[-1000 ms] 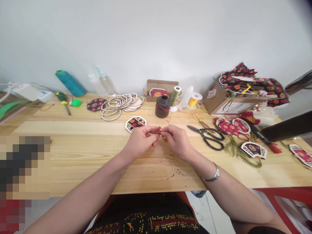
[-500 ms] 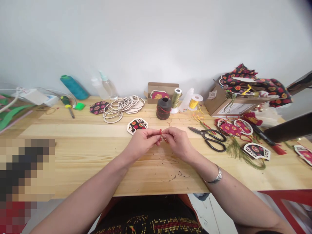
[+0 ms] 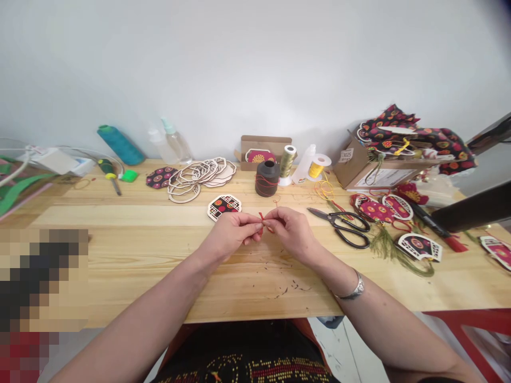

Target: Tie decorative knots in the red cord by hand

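Between my fingertips, at the middle of the wooden table, is a small red cord. My left hand pinches it from the left side, thumb against forefinger. From the right, my right hand pinches the same cord, its fingertips nearly touching the left ones. The cord's short end sticks up between them, and some red shows below the fingers. Just behind my left hand lies a white-framed octagonal piece with dark patterned fabric. Black-handled scissors lie to the right of my right hand.
A dark thread cone, green spool and yellow spool stand behind. Cut-out frames lie left of them. At the right are a cardboard box heaped with fabric, tasselled pieces and a black post.
The fingertips have shifted slightly on the red cord, whose loop at the top now shows as a short upright end. Both hands stay in nearly the same place.
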`<state>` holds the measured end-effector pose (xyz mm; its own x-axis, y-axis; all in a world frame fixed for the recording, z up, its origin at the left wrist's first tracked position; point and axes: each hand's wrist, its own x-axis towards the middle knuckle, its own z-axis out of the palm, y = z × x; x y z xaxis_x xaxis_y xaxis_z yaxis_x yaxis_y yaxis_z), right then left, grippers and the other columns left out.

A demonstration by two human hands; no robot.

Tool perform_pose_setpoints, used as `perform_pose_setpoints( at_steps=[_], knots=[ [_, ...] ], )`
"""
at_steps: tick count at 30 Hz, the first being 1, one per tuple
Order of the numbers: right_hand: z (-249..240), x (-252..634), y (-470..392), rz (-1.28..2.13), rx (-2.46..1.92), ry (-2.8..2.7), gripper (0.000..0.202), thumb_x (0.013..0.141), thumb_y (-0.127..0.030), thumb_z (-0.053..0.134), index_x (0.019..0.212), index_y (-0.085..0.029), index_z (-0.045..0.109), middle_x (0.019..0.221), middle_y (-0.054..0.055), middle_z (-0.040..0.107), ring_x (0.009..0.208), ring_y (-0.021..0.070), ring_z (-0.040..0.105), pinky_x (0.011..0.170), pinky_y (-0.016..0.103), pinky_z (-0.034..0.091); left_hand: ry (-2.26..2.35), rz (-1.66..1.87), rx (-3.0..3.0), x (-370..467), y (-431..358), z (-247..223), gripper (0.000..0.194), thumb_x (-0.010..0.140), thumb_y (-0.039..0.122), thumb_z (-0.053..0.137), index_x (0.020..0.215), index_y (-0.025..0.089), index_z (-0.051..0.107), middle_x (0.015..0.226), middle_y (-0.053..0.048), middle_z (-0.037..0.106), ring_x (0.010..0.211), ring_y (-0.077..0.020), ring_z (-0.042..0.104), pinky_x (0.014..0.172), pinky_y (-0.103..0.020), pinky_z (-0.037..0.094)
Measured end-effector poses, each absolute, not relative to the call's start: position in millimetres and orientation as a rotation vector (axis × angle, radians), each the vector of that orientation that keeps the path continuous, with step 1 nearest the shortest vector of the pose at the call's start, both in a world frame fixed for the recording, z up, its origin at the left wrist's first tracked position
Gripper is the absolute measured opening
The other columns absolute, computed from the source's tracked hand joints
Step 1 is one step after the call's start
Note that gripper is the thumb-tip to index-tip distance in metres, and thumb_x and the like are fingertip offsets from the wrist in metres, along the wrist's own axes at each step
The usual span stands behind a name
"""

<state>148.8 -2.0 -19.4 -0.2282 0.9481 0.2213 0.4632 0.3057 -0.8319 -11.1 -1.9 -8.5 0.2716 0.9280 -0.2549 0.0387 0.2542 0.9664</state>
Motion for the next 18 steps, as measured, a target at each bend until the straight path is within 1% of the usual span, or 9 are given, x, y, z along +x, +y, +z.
perform_pose_setpoints(
  at_steps=[4,9,12,15,18],
  knots=[
    [-17.2,149.9,-0.6,0.890,-1.274,-1.770,0.011,0.079,-0.018,0.057,0.070,-0.017,0.064,0.066,0.000,0.064,0.062,0.0110,0.056,0.061,0.023,0.042,1.087,0.841,1.144,-10.7,-1.7,-10.2,0.010,0.067,0.021,0.067,0.070,0.013,0.071,0.057,-0.001,0.062,0.050,-0.0070,0.050,0.046,-0.019,0.034],
    [-11.9,151.4,1.3,1.110,-1.301,-1.653,0.013,0.077,-0.021,0.057,0.071,-0.015,0.067,0.060,-0.001,0.061,0.054,0.0087,0.049,0.053,0.021,0.039,1.106,0.916,1.092,-9.5,-0.3,-10.4,0.011,0.065,0.023,0.069,0.066,0.012,0.071,0.054,0.000,0.061,0.046,-0.0064,0.049,0.045,-0.020,0.034],
    [-9.3,151.9,2.2,1.221,-1.321,-1.615,0.012,0.076,-0.019,0.057,0.073,-0.014,0.068,0.058,-0.001,0.060,0.050,0.0073,0.045,0.049,0.020,0.037,1.118,0.972,1.071,-9.0,0.1,-9.9,0.012,0.063,0.025,0.071,0.066,0.013,0.071,0.054,0.000,0.060,0.046,-0.0064,0.048,0.043,-0.019,0.032],
    [-7.6,151.7,2.3,1.224,-1.342,-1.614,0.012,0.075,-0.018,0.058,0.069,-0.014,0.068,0.055,-0.001,0.059,0.049,0.0072,0.045,0.049,0.020,0.037,1.131,0.996,1.049,-8.9,-0.4,-9.3,0.013,0.062,0.025,0.072,0.066,0.013,0.071,0.054,0.000,0.061,0.045,-0.0063,0.048,0.043,-0.019,0.031],
    [-7.6,151.3,1.7,1.139,-1.329,-1.625,0.012,0.075,-0.019,0.058,0.068,-0.014,0.067,0.058,-0.001,0.062,0.051,0.0083,0.049,0.051,0.021,0.039,1.153,1.012,1.029,-9.0,-0.9,-8.6,0.013,0.061,0.024,0.073,0.065,0.013,0.071,0.052,0.000,0.060,0.044,-0.0062,0.048,0.042,-0.019,0.030]
  ],
)
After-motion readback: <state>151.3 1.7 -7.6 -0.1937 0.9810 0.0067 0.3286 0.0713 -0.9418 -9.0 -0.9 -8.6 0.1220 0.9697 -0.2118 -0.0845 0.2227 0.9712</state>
